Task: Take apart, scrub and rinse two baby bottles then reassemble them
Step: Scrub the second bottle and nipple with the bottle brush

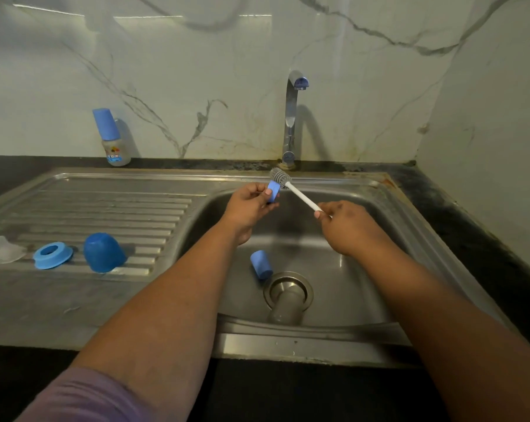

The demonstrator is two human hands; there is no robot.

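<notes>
Bottle brush (291,187) held over the sink basin (343,269), its long axis running from near right up to far left, bristle head at the far-left end and white handle sloping down toward the right. The right hand (349,226) pinches the handle's lower end, so the whole brush lies up and left of that grip. The bristle head sits just beside and behind a small blue ring (273,191), which the left hand (248,205) pinches between thumb and fingers at its fingertips; whether bristles and ring touch cannot be told. Both grips are narrow and closed on what they hold.

Below the hands, a blue cap (261,264) lies on its side on the basin floor, just left of the drain (288,292). On the ribbed draining board (105,202) to the left, from left to right: a clear teat (7,249), a blue collar ring (53,254), a dark blue dome cap (103,252). An assembled baby bottle (113,140) stands upright on the dark tabletop (29,166) at the far left by the wall. The tap (292,117) rises behind the basin.
</notes>
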